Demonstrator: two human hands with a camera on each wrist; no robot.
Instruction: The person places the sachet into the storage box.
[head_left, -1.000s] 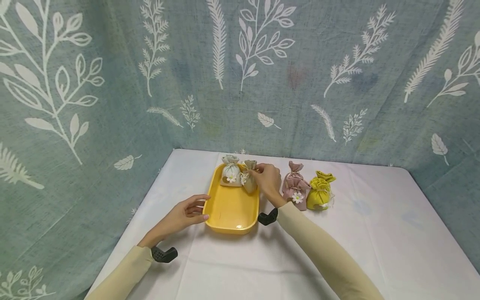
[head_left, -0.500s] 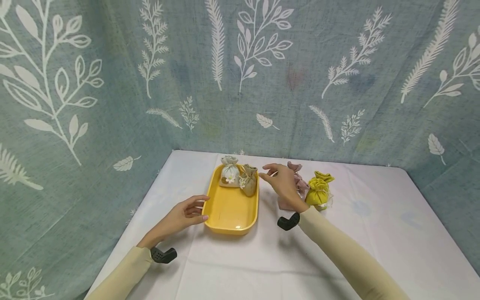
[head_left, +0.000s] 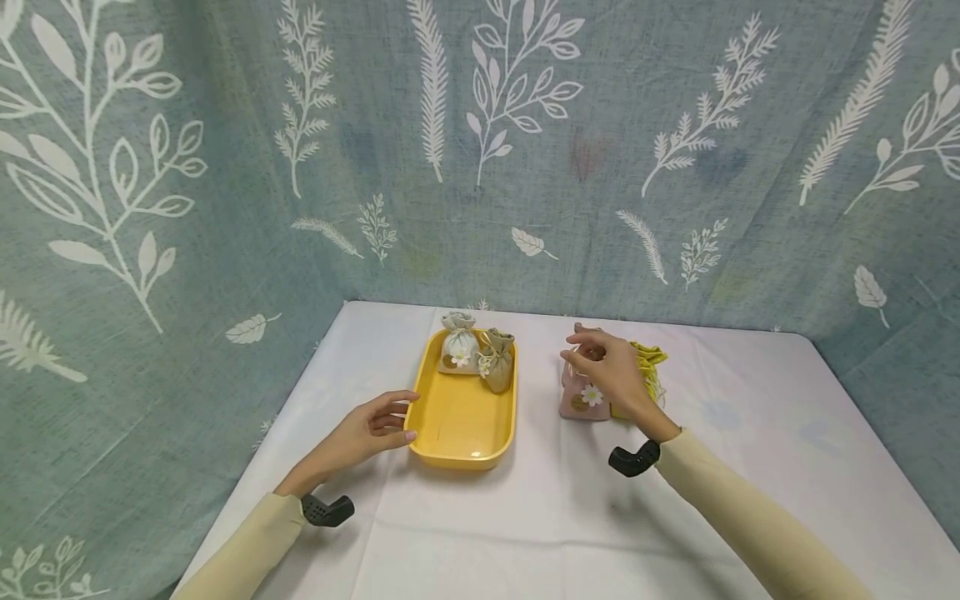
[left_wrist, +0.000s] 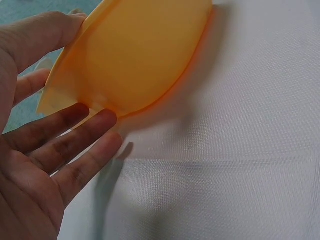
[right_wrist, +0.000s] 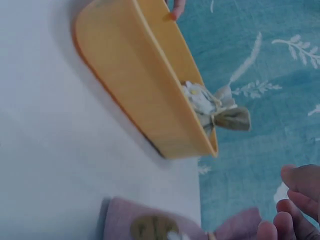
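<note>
My left hand (head_left: 371, 432) rests at the left rim of a yellow tray (head_left: 453, 425), fingers relaxed against it. In the left wrist view, the thumb and fingertips touch the tray's outer side (left_wrist: 140, 55). Inside the tray's far end are a white-and-beige drawstring pouch (head_left: 459, 346) with a white flower and a brown drawstring pouch (head_left: 498, 367). My right hand (head_left: 611, 367) is over a pink drawstring pouch (head_left: 573, 400), nothing visible between its parted fingers. A second pink pouch is mostly hidden behind the hand.
Partly behind the right hand stand yellow-green pouches (head_left: 649, 358). A white cloth (head_left: 465, 533) covers the table. Patterned blue-green fabric (head_left: 480, 208) hangs along the back and sides.
The right hand has let go of the brown pouch, which now stands in the tray, and has moved right to the pink pouches. The left hand has stayed at the rim.
</note>
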